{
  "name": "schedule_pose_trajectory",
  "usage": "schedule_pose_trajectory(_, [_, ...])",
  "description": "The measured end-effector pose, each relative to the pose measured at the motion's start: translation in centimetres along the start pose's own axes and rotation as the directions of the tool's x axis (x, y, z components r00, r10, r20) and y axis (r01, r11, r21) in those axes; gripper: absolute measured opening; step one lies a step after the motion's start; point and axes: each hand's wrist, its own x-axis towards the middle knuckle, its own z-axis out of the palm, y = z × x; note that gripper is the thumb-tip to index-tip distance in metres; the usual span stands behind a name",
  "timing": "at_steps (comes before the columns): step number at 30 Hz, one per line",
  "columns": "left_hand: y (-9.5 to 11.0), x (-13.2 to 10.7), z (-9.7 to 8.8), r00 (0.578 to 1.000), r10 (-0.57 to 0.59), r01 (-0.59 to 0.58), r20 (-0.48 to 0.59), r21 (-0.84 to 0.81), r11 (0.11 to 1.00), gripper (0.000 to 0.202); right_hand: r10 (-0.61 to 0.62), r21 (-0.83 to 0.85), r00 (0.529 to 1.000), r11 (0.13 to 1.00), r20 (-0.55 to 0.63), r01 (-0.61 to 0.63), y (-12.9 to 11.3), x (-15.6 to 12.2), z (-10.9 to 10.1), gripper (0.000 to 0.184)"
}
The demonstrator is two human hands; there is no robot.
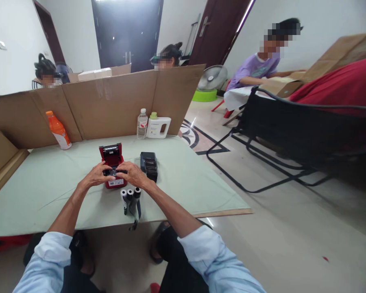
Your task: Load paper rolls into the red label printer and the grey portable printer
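This looks like a room in a home turned into a makeshift workroom. It has glossy tiled flooring (293,228) with an inlaid pattern, dark wooden double doors (128,32) and a round floor fan (213,77). Low tables are split by tall brown cardboard dividers (110,106) (other seated people work behind them).

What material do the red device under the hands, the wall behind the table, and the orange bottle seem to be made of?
Red device: probably hard plastic, glossy red shell with black inner parts; both hands rest on it.
Wall: corrugated cardboard, matte brown, with folds and tape strips visible.
Orange bottle: likely clear plastic holding orange liquid, with a white label; too small to be certain.
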Motion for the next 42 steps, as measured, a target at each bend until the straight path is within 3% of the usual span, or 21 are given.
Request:
schedule_pose_trajectory(3, [0.3,0.0,-0.2,0.999,-0.010,0.011,0.036,-0.042,0.999,0.045,0.022,0.016,1.000,1.000,-0.005,-0.022,0.1,0.4,-0.2,0.016])
schedule_pose_trajectory(8, [1.1,0.0,-0.5,0.998,-0.025,0.031,0.055,-0.114,0.993,0.037,0.054,0.086,0.998,0.995,0.008,-0.055,0.2,0.8,-0.3,0.018])
schedule_pose_trajectory(13, [0.9,0.4,-0.4,0.997,-0.056,0.066,0.054,-0.208,0.976,0.033,0.055,0.108,0.988,0.992,0.145,-0.071,0.7,0.9,-0.8,0.050])
schedule_pose_trajectory(16, [0.3,1.0,0.2,0.993,-0.118,0.115,0.000,-0.238,0.965,0.028,0.051,0.146,0.984,0.986,0.172,-0.076,0.8,1.0,-0.9,0.051])
schedule_pose_trajectory(20, [0.0,1.8,0.6,0.983,-0.159,0.135,-0.089,-0.232,0.963,0.024,0.077,0.193,0.990,0.976,0.119,-0.100,0.7,1.3,-0.8,0.037])
schedule_pose_trajectory(24, [0.3,1.9,0.2,0.985,-0.148,0.120,-0.084,-0.279,0.953,0.032,0.138,0.121,0.989,0.982,0.046,-0.142,0.7,2.5,-0.6,0.020])
schedule_pose_trajectory(29, [-0.1,1.9,-0.3,0.992,-0.114,0.088,-0.053,-0.347,0.934,0.036,0.191,0.103,0.979,0.978,-0.078,-0.183,0.1,4.9,-0.9,0.021])
schedule_pose_trajectory(34, [0.0,2.9,0.0,0.984,-0.175,0.155,-0.035,-0.320,0.935,0.025,0.127,0.153,0.986,0.982,-0.109,-0.109,-1.7,6.5,-2.1,0.020])
schedule_pose_trajectory(38, [1.0,2.9,-0.9,0.983,-0.115,0.059,-0.143,-0.347,0.936,0.028,0.073,0.223,0.989,0.974,-0.129,-0.043,-3.9,6.0,-3.2,0.022])
schedule_pose_trajectory(42, [2.5,1.1,-3.0,0.958,-0.027,-0.042,-0.284,-0.235,0.971,0.030,0.030,0.319,0.992,0.948,-0.119,0.010,-6.1,3.7,-4.1,0.024])
